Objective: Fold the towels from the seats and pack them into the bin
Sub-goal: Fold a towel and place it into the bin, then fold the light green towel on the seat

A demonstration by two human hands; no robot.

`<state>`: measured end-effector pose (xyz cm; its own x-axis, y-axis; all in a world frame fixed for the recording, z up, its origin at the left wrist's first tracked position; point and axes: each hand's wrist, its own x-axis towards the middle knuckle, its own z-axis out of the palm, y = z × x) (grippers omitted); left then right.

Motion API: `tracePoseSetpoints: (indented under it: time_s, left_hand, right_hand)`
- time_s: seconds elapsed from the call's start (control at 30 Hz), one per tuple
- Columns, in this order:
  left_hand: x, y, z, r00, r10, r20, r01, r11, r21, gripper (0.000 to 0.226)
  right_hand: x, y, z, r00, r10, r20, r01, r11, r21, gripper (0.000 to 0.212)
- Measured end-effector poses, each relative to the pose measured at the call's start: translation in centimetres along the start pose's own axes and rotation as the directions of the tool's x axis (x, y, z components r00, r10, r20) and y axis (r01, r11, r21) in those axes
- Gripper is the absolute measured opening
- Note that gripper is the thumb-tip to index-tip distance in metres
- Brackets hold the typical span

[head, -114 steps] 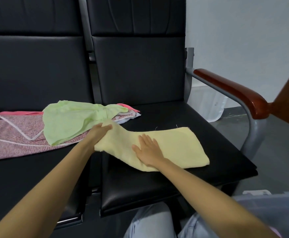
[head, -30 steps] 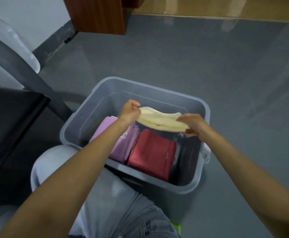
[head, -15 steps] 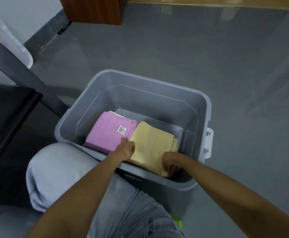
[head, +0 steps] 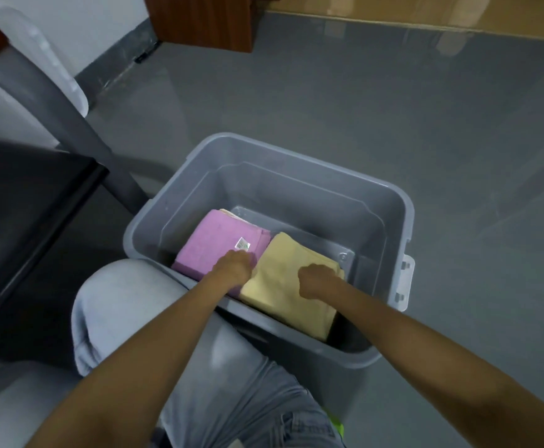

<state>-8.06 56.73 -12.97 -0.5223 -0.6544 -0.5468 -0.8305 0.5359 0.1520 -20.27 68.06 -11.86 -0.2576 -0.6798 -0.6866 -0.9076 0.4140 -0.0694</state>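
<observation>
The left hand [head: 235, 266] is down in the bin, right where the two towels meet. Its fingers bend down out of sight, so I cannot tell if it holds any cloth. The right hand [head: 317, 279] sits on the folded soft yellow towel [head: 283, 295] with its fingers curled under. I cannot tell if it grips the towel or just pushes on it.

The yellow towel lies flat in the near right part of the big grey plastic bin [head: 312, 164]. Just to its left, touching it, lies a folded purple towel [head: 212, 244] with a small white tag [head: 242, 244].

The bin stands on the shiny grey floor [head: 361, 92]. A knee in light blue jeans [head: 119, 305] is against its near left side. Farther left is a black seat [head: 22, 195] with a grey metal leg [head: 70, 130].
</observation>
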Motion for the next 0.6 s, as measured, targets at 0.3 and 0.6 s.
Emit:
tracePoseSetpoints:
  time_s: [0.3,0.6]
  left_hand:
    - [-7.5,-7.4,-15.5,0.77,-0.374,-0.517,0.058,0.848,-0.527,0.028]
    - [-25.7,-25.0,-13.3,0.33,-0.844,-0.423,0.144,0.488,-0.861,0.019]
  right_hand:
    - [-3.6,-12.8,-14.9,0.813,-0.19,-0.551,0.285,0.954,0.092,0.029]
    - [-9.6,-36.0,-16.2,0.524,-0.664,-0.533,0.741,0.664,-0.097,0.019]
